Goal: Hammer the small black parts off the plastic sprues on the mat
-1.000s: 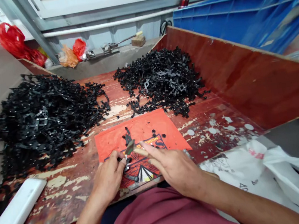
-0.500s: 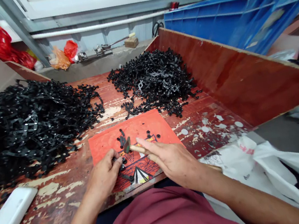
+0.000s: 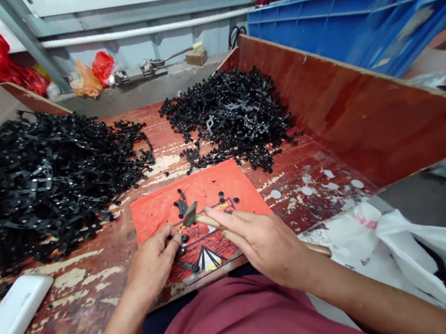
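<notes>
My right hand (image 3: 266, 242) is wrapped round the pale wooden handle of a hammer (image 3: 190, 215). Its dark, flat metal head hovers over the orange printed cloth (image 3: 149, 209), and the handle's end sticks out past my wrist. With thumb and fingers closed, my left hand (image 3: 155, 257) pinches a small black linked part (image 3: 177, 242) at the cloth's left side; my fingers cover much of it. Close by on the cloth lie another black linked part (image 3: 189, 265), a further black piece (image 3: 181, 203) and a few small round black pieces (image 3: 221, 195).
Big heaps of black linked parts stand at the left (image 3: 51, 177) and the back right (image 3: 236, 119). A red-brown board (image 3: 349, 107) walls the right side, with a blue crate (image 3: 319, 27) behind. A white oblong case (image 3: 16, 321) lies front left; white bags (image 3: 390, 236) sit front right.
The hammer head has tilted and shifted slightly right of the left hand's part. My left hand keeps its pinch in nearly the same place. The whole view has shifted a little.
</notes>
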Action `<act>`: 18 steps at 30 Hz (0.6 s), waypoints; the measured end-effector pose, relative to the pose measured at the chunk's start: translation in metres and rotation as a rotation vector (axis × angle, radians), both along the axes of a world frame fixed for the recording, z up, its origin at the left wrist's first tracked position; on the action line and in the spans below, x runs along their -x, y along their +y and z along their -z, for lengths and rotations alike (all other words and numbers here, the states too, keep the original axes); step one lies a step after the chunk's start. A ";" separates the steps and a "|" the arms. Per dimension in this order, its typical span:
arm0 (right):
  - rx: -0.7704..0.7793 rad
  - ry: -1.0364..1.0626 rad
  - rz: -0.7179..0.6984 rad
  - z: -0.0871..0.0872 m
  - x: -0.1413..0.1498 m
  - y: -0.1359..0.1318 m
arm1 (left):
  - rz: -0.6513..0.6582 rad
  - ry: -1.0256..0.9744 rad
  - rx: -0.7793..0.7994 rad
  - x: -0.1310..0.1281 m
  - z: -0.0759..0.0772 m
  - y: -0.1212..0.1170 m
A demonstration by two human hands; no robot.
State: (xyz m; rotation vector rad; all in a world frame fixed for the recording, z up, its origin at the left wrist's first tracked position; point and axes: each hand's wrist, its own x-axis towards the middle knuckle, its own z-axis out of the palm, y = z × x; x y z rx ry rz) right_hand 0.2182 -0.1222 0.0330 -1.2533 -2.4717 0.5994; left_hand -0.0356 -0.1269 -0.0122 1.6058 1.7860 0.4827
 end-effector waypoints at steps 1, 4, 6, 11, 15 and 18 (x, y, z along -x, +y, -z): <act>-0.018 -0.041 -0.007 0.003 0.004 -0.002 | 0.015 -0.004 0.005 0.000 0.000 0.000; -0.030 -0.210 -0.036 0.014 0.015 -0.007 | 0.038 -0.011 -0.006 0.001 -0.002 -0.002; -0.019 -0.259 -0.034 0.016 0.019 -0.007 | 0.048 0.001 -0.022 0.001 -0.004 -0.003; -0.034 -0.073 -0.025 -0.001 0.014 -0.002 | 0.059 0.072 -0.026 0.000 -0.005 -0.004; -0.052 -0.076 -0.019 0.004 0.012 -0.005 | 0.066 0.115 0.015 -0.003 -0.008 -0.001; 0.013 -0.139 -0.035 0.018 0.014 -0.008 | 0.085 0.137 0.030 -0.003 -0.011 0.000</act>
